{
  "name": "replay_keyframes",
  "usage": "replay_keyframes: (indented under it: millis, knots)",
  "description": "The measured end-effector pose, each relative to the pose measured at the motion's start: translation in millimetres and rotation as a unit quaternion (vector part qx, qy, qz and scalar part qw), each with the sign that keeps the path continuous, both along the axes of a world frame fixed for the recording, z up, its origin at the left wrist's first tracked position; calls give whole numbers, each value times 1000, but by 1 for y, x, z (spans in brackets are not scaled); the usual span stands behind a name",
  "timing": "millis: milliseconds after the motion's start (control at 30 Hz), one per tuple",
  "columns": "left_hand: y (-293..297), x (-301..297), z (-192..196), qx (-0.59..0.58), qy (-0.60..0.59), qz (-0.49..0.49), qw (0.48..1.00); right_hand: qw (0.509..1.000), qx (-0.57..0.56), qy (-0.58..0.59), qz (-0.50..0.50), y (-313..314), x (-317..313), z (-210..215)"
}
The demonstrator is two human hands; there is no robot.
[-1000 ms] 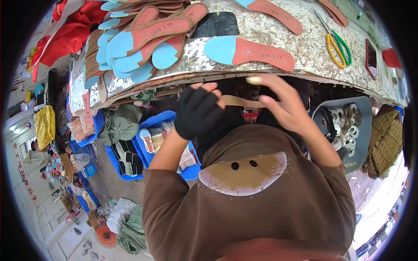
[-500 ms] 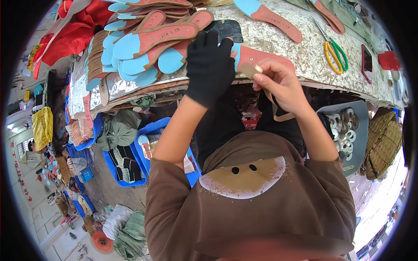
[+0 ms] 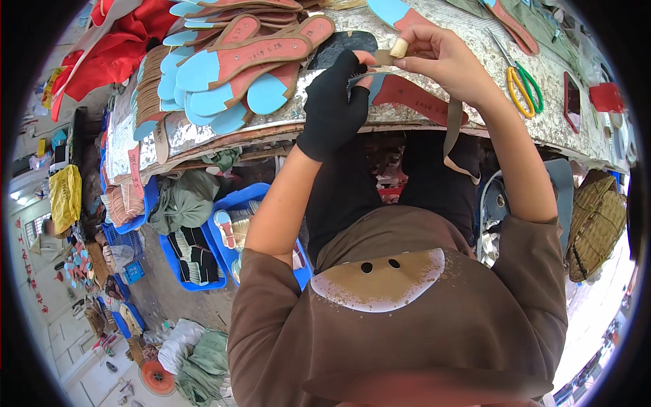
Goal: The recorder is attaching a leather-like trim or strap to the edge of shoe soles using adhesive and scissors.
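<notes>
My left hand point(image 3: 333, 108), in a black glove with bare fingertips, is closed on the blue end of a red-and-blue insole point(image 3: 413, 96). The insole is tilted above the table's front edge, its red end pointing right. A narrow brown strip point(image 3: 384, 58) runs from my left fingertips to my right hand point(image 3: 444, 62). My right thumb and fingers pinch the strip, and a pale cover sits on one fingertip. The strip's loose tail hangs below my right wrist. Left of my gloved hand lies a pile of similar insoles point(image 3: 244, 57).
A dark pad point(image 3: 349, 46) lies behind my left hand on the worn table point(image 3: 495, 125). To the right are scissors point(image 3: 521, 88) with yellow and green handles and a phone point(image 3: 572, 102). Blue crates point(image 3: 196, 285) stand below left, a grey bin point(image 3: 560, 197) below right.
My right hand has moved up and right, drawing the strip with it. The insole has been lifted and tilted in my left hand, whose fingers have turned toward the strip.
</notes>
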State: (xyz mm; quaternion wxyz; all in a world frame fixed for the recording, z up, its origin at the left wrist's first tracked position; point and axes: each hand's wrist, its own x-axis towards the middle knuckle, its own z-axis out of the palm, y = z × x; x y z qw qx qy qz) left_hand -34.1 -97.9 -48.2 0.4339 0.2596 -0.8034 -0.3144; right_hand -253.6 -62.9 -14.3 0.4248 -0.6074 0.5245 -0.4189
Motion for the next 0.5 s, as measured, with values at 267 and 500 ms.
replay_keyframes:
  millis: [267, 500]
  knots:
    - [-3, 6, 3, 1, 59, 29, 998, 999, 18, -23, 39, 0, 5, 17]
    - [-10, 4, -10, -20, 43, 20, 999, 998, 27, 3, 65, -10, 6, 15]
